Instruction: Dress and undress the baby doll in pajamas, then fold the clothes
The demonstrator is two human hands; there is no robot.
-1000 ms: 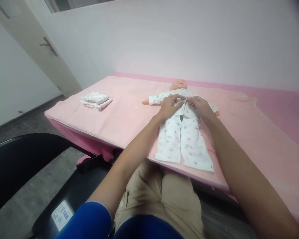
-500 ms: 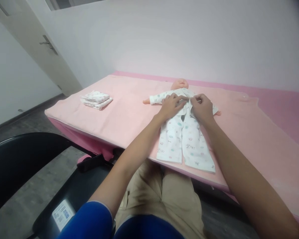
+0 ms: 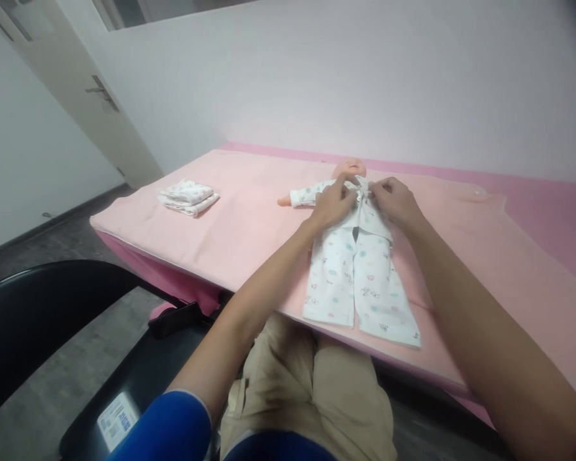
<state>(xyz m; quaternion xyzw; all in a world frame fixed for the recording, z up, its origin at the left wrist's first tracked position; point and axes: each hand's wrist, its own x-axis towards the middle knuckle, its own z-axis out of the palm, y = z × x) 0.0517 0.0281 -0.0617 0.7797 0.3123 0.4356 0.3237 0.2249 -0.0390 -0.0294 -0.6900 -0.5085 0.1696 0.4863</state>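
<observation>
A baby doll (image 3: pixel 349 168) lies on its back on the pink-covered table, dressed in a white patterned baby jacket (image 3: pixel 370 221) and matching trousers (image 3: pixel 333 282). My left hand (image 3: pixel 335 202) is at the jacket's front on the chest, its fingers bent and closed on the edge of the cloth. Opposite it, my right hand (image 3: pixel 396 200) pinches the other side of the jacket front near a small tie or gathered bit of cloth. The exact grip of the fingertips is partly hidden. One doll hand (image 3: pixel 284 201) sticks out of the sleeve on the left.
Folded white patterned clothes (image 3: pixel 188 196) lie on the left of the table (image 3: pixel 249 224). A black chair (image 3: pixel 43 301) stands at the lower left, with a white labelled box (image 3: pixel 118 420) and a dark object (image 3: pixel 175 319) on its seat. A wall rises behind the table.
Both hands have moved slightly up the jacket front and apart. The front panels now lie closer together over the trousers' waist. The view has shifted a little.
</observation>
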